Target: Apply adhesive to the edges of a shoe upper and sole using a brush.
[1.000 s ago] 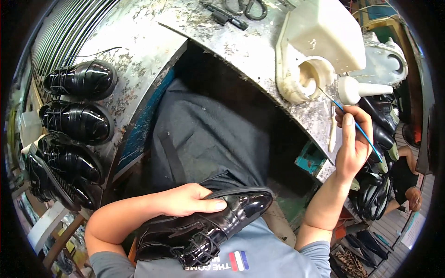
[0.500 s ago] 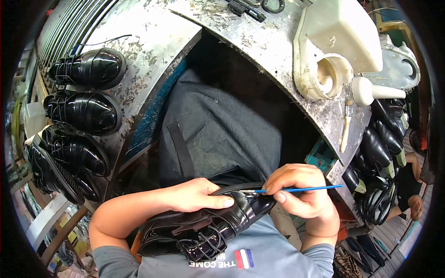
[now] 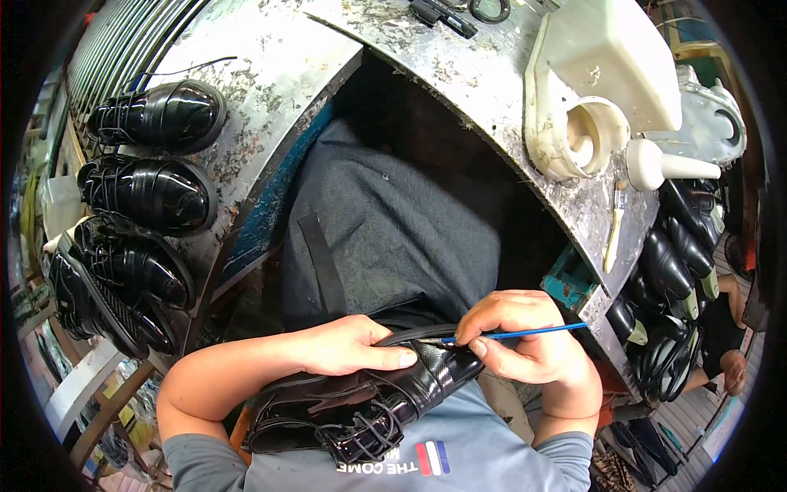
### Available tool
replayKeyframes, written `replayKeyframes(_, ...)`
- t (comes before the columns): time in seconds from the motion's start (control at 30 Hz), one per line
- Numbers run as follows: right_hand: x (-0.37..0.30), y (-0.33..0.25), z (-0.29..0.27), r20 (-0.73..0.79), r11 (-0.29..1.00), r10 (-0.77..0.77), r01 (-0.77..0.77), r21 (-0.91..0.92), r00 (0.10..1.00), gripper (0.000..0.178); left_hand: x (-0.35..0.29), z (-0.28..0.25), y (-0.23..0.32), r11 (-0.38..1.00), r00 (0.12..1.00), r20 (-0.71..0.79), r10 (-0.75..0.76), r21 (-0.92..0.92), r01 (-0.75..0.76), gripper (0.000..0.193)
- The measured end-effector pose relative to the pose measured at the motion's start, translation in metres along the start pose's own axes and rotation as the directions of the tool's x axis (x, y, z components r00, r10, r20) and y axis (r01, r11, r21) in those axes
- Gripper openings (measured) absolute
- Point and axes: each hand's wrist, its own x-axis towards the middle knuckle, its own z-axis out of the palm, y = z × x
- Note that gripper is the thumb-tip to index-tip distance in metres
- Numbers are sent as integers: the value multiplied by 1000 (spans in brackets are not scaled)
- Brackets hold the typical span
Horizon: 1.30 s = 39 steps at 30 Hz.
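Observation:
Across my lap lies a glossy black lace-up shoe (image 3: 328, 398), tilted so its side and sole edge face up. My left hand (image 3: 348, 346) grips it, thumb pressed on the upper just below the sole edge, fingers hidden underneath. My right hand (image 3: 520, 336) pinches a thin blue-handled paintbrush (image 3: 537, 331) between thumb and fingers. The brush tip meets the seam between the upper and the sole, beside a carbon-patterned panel on the shoe. Its handle end sticks out to the right past my hand.
Several finished-looking black shoes (image 3: 152, 195) stand on the worn metal table at left. At right are a cream plastic container (image 3: 607, 66) with a round opening, a white-handled brush (image 3: 615, 230) and several black shoe uppers on lasts (image 3: 668, 262). A person's hand (image 3: 732, 369) shows far right.
My right hand and the paintbrush have shifted slightly left along the sole seam. My left hand keeps its hold on the shoe.

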Motion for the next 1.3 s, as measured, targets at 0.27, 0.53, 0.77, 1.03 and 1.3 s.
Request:
replayKeyframes(0.27,2,-2,0,22,1000,2,-2,8,1000,8,1,-1,-3,1000,1000,18,-4,-6,4,41)
replayKeyframes(0.53,6,-6,-1,40,1000,-5,6,-12,999,8,-1,1,1,1000,1000,5,-29,3,28,40)
replayKeyframes(0.77,1,-10,-12,-87,998,-20,25,59,996,9,-4,-5,-6,997,999,-20,40,-67,-41,40)
replayKeyframes(1.03,7,13,27,-561,899,127,144,414,818,32,-31,-11,-4,483,839,-439,321,-687,-543,81)
replayKeyframes(1.3,33,26,85,-408,790,130,154,593,904,51,7,10,0,72,407,-331,852,-695,-716,97)
